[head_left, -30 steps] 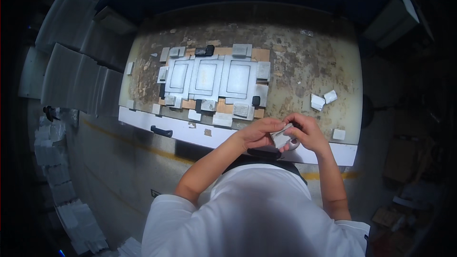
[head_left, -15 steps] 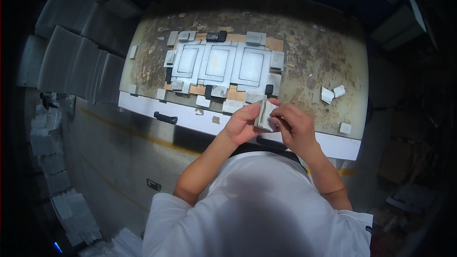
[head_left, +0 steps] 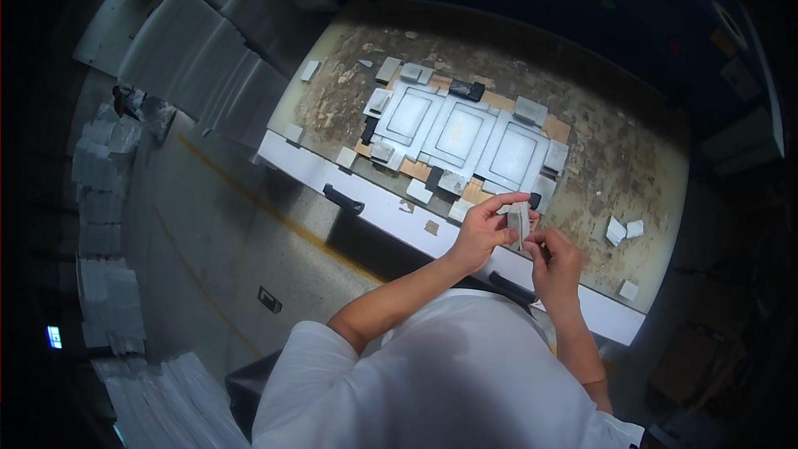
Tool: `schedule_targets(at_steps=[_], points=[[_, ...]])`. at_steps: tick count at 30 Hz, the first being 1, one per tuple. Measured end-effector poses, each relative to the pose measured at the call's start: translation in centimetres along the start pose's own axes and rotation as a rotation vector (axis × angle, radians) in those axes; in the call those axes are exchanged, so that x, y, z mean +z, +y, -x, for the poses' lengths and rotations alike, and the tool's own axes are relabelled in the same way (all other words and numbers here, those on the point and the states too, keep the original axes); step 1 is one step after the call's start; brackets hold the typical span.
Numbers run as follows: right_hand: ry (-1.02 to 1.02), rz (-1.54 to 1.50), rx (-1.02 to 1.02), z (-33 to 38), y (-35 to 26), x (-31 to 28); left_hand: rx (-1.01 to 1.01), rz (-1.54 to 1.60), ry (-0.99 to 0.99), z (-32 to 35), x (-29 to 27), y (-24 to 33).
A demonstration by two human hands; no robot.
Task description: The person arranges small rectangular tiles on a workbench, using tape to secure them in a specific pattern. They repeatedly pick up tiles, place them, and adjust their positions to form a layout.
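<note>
Right hand (head_left: 560, 261) moved down block (head_left: 519, 221), left (head_left: 480, 234) gripping

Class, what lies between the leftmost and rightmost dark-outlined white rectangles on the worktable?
In the head view, the middle rectangle, also white with a dark outline, lies between the leftmost rectangle and the rightmost rectangle.

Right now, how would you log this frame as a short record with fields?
Left grip: holding a small pale block
Right grip: at the block's lower edge; firm contact hard to tell
Bench: worn, blotchy top
White panels: three, side by side on the bench
Around panels: grey blocks, black blocks
Bench's right side: two white pieces, close together
</note>
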State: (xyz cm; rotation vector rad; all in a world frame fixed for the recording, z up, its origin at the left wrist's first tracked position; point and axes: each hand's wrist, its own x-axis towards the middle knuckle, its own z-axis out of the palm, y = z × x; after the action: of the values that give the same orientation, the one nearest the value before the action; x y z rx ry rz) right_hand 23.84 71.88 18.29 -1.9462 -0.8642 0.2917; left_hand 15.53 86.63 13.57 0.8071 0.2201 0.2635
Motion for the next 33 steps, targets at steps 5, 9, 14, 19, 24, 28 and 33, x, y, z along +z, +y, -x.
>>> schedule_targets(at_steps=[5,9,14,19,24,28,33], points=[[0.052,0.062,-0.031,-0.2,-0.6,1.1,0.197,-0.199,0.084,0.4,1.2,0.5],[0.075,0.08,-0.052,-0.6,-0.3,2.5,0.275,-0.247,0.072,0.4,0.2,0.1],[-0.091,0.03,-0.027,-1.7,0.5,2.4,0.1,-0.137,0.133,0.5,-1.0,0.9],[-0.254,0.05,0.015,-2.3,0.6,1.4,-0.072,0.058,0.07,0.1,-2.6,0.6],[-0.073,0.073,-0.047,-2.6,2.0,1.5,-0.17,0.148,0.011,0.2,-2.5,1.4],[-0.045,-0.083,-0.099,-1.6,1.0,0.6,-0.16,0.128,0.055,-0.1,-1.6,1.7],[-0.023,-0.024,-0.134,-0.9,1.2,1.1,-0.155,0.092,0.086,-0.6,-1.1,1.3]])
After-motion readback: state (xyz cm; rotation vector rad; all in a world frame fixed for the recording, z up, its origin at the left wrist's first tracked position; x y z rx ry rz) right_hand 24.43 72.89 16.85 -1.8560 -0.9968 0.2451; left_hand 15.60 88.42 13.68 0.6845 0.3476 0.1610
